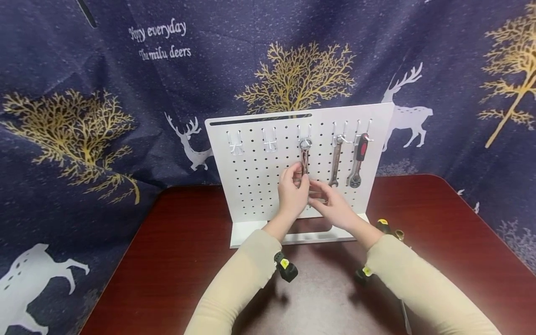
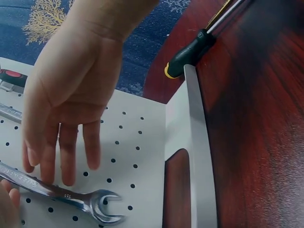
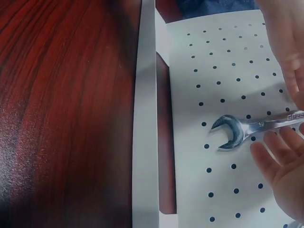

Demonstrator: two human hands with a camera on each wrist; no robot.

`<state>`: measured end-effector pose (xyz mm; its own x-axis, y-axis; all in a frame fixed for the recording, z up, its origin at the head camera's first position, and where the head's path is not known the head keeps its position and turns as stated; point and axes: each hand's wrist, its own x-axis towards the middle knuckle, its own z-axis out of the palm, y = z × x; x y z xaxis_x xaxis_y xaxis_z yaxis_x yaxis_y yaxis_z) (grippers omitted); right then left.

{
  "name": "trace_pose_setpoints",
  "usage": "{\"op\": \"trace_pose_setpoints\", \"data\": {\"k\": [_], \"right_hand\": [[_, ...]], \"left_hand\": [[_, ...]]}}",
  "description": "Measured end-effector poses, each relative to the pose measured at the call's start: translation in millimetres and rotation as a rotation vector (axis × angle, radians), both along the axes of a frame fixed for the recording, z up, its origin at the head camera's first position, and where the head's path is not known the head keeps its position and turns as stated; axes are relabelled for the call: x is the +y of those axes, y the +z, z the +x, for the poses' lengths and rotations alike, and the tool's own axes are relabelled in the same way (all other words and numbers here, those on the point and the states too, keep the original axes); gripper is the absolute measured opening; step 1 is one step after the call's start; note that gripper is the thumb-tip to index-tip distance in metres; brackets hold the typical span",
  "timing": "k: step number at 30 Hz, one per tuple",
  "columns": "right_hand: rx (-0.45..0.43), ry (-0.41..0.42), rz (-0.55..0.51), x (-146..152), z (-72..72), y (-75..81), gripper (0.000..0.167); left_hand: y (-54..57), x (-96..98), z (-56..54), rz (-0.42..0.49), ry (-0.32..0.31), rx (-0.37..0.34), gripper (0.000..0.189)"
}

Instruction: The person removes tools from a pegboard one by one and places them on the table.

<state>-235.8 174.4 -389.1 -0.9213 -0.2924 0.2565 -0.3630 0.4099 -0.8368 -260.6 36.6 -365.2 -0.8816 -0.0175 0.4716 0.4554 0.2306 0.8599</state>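
Note:
A shiny combination wrench hangs by its ring end from a hook in the middle of the white pegboard. My left hand pinches its shank between thumb and fingers. Beside it on the right, my right hand has its fingers extended toward the wrench's lower part. In the left wrist view, the right hand reaches down with fingertips right at the shank. The wrench's open end points toward the board's base in the right wrist view.
Right of the hands hang another combination wrench and a ratchet with a black and red handle. Two clear-backed hooks sit at the left. A dark-handled screwdriver with a yellow end lies on the table beside the base.

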Motion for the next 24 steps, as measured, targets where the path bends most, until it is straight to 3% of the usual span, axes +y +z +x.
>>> {"op": "trace_pose_setpoints", "data": {"k": [6,10,14,17,21,24], "right_hand": [[0.010,-0.021,0.039,-3.7,2.7,-6.6,0.050],[0.012,-0.042,0.064,-5.2,5.3,-14.2,0.044],[-0.018,-0.040,0.074,-5.8,9.3,-18.9,0.039],[-0.050,-0.029,0.068,-6.3,12.6,-19.8,0.035],[-0.058,-0.016,0.065,-6.4,15.0,-20.6,0.028],[-0.048,-0.013,0.068,-5.7,15.8,-21.0,0.023]], "left_hand": [[6.1,1.4,-2.2,-0.009,0.042,-0.011,0.023],[7.5,-1.0,-3.3,-0.025,0.033,-0.061,0.019],[8.5,-6.0,-3.5,0.001,-0.027,-0.132,0.018],[10.0,-9.9,-2.9,0.042,-0.105,-0.176,0.018],[11.6,-12.9,-2.4,0.082,-0.205,-0.200,0.019],[12.1,-12.6,-1.5,0.084,-0.238,-0.202,0.020]]}}
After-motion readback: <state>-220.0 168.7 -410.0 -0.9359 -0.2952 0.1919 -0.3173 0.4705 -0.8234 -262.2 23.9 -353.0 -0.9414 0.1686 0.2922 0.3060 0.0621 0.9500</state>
